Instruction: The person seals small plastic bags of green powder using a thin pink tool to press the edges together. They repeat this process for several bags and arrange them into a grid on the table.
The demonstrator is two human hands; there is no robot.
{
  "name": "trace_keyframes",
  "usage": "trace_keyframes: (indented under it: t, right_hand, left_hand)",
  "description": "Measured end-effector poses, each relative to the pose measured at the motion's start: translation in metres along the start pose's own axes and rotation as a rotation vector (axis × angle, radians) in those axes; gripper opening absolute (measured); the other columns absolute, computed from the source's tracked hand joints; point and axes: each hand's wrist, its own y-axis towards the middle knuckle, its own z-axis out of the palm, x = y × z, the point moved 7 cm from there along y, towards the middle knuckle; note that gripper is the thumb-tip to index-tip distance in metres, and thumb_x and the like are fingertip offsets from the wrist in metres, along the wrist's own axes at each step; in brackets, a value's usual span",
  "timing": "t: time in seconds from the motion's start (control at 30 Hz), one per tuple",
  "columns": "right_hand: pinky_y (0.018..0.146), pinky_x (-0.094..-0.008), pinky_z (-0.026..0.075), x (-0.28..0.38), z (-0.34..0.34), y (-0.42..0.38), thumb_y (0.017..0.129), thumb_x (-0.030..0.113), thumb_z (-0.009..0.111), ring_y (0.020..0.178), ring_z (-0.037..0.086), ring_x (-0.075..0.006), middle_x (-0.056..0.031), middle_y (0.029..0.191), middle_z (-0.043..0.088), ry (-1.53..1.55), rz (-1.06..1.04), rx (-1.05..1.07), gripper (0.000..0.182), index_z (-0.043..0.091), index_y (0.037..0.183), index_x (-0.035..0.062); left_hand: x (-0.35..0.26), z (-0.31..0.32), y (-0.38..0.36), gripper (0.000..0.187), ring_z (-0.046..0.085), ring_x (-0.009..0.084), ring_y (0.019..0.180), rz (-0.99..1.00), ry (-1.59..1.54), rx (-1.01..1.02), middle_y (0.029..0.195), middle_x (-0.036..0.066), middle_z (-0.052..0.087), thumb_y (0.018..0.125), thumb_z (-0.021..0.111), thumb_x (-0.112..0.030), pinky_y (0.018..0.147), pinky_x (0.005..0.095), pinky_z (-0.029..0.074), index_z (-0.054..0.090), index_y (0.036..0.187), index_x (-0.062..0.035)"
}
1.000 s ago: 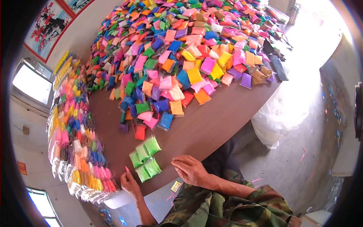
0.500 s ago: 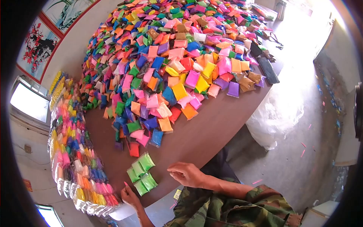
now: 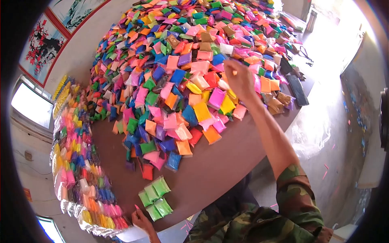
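My right hand (image 3: 240,79) is over the large pile of small coloured packets (image 3: 201,111), its fingers curled together above pink and white packets. What lies under its fingertips is hidden. Near the table's front edge, my left hand (image 3: 142,221) is closed beside several light green packets (image 3: 157,189). A small pink tip shows at its fingers, too small to name. The green packets lie flat, close together in two groups, just right of that hand. A red packet (image 3: 147,171) lies at the pile's near end.
Clear bags of coloured packets (image 3: 87,182) line the table's left side. A black flat object (image 3: 298,90) lies at the right edge of the brown table (image 3: 214,166). Beyond that edge, a clear plastic bag (image 3: 310,135) stands on the floor.
My right hand has moved up and away from beside the green packets to over the pile, its arm now stretched out. My left hand stays by the green packets. The view has shifted slightly.
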Motion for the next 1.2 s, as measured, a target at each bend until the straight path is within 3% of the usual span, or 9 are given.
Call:
trace_keyframes:
  t: [0.2,0.23,0.5,0.57,0.67,0.77,0.87,1.03,1.2]
  right_hand:
    - [0.097,-0.0548,0.058,-0.043,0.054,0.088,0.097,0.025,0.069,0.11,0.076,-0.0418,-0.0215,0.112,0.08,-0.248,0.059,0.173,0.036,0.077,0.129,0.0114]
    - [0.099,-0.0563,0.057,-0.046,0.063,0.096,0.094,0.034,0.073,0.115,0.074,-0.0421,-0.0219,0.119,0.079,-0.273,0.067,0.251,0.045,0.074,0.133,0.0118]
    - [0.104,-0.0532,0.056,-0.081,0.107,0.128,0.075,0.058,0.081,0.124,0.072,-0.0378,-0.0206,0.132,0.075,-0.443,0.144,0.523,0.089,0.06,0.147,0.0091]
    - [0.104,-0.0526,0.056,-0.078,0.106,0.127,0.075,0.057,0.081,0.125,0.072,-0.0371,-0.0185,0.134,0.075,-0.472,0.121,0.537,0.087,0.062,0.147,0.0128]
    - [0.102,-0.0513,0.056,-0.074,0.107,0.123,0.077,0.05,0.084,0.121,0.073,-0.0384,-0.0196,0.131,0.076,-0.462,0.08,0.517,0.075,0.068,0.141,0.0137]
    - [0.097,-0.0513,0.058,-0.054,0.103,0.118,0.08,0.045,0.083,0.113,0.074,-0.0395,-0.0207,0.123,0.078,-0.438,0.036,0.503,0.06,0.075,0.129,0.0118]
    - [0.09,-0.0519,0.059,-0.028,0.093,0.108,0.085,0.038,0.08,0.104,0.076,-0.0408,-0.0212,0.112,0.079,-0.408,-0.029,0.49,0.045,0.079,0.12,0.0104]
    - [0.078,-0.0522,0.058,-0.013,0.084,0.073,0.088,0.021,0.075,0.093,0.077,-0.0424,-0.0233,0.099,0.078,-0.319,-0.014,0.555,0.031,0.079,0.117,0.0078]
    - [0.084,-0.0507,0.059,0.004,0.054,0.013,0.083,0.007,0.074,0.097,0.077,-0.0407,-0.0236,0.101,0.078,-0.327,-0.031,0.515,0.035,0.079,0.118,0.0051]
  left_hand:
    - [-0.015,-0.003,-0.004,0.031,0.05,0.0163,0.07,-0.002,0.008,-0.011,0.075,0.005,0.057,0.108,0.067,-0.023,0.063,0.0376,0.042,0.067,0.092,0.0037]
    - [-0.014,-0.003,-0.001,0.034,0.068,0.021,0.072,-0.037,0.131,0.008,0.084,0.012,0.079,0.108,0.075,-0.029,0.07,0.0355,0.057,0.082,0.098,0.0029]
    - [-0.024,-0.004,-0.002,0.043,0.063,0.0201,0.065,-0.063,0.114,-0.008,0.077,0.013,0.077,0.107,0.075,-0.036,0.064,0.0367,0.053,0.081,0.093,0.0042]
    - [-0.022,-0.005,0.0,0.043,0.064,0.0208,0.065,-0.012,0.098,-0.043,0.079,0.014,0.078,0.107,0.075,-0.036,0.065,0.0365,0.053,0.081,0.094,0.0044]
    - [0.024,-0.001,-0.006,0.031,0.05,0.0165,0.071,-0.036,0.044,0.008,0.077,0.006,0.057,0.108,0.067,-0.023,0.064,0.0371,0.043,0.067,0.093,0.0032]
    - [-0.032,-0.005,-0.001,0.043,0.066,0.0246,0.067,0.034,0.069,-0.081,0.081,0.017,0.079,0.108,0.075,-0.037,0.066,0.0387,0.054,0.081,0.093,0.0036]
    - [0.002,0.0,-0.007,0.032,0.05,0.0159,0.071,-0.008,0.017,-0.056,0.077,0.005,0.056,0.109,0.066,-0.024,0.065,0.0363,0.043,0.066,0.091,0.0032]
    - [-0.004,0.002,-0.004,0.03,0.053,0.0186,0.071,-0.03,0.017,0.011,0.078,0.008,0.059,0.109,0.066,-0.022,0.064,0.0377,0.044,0.067,0.094,0.0035]
    - [-0.008,0.0,-0.003,0.027,0.056,0.0195,0.072,-0.037,0.013,0.0,0.08,0.009,0.064,0.107,0.068,-0.02,0.066,0.0375,0.047,0.069,0.094,0.0039]
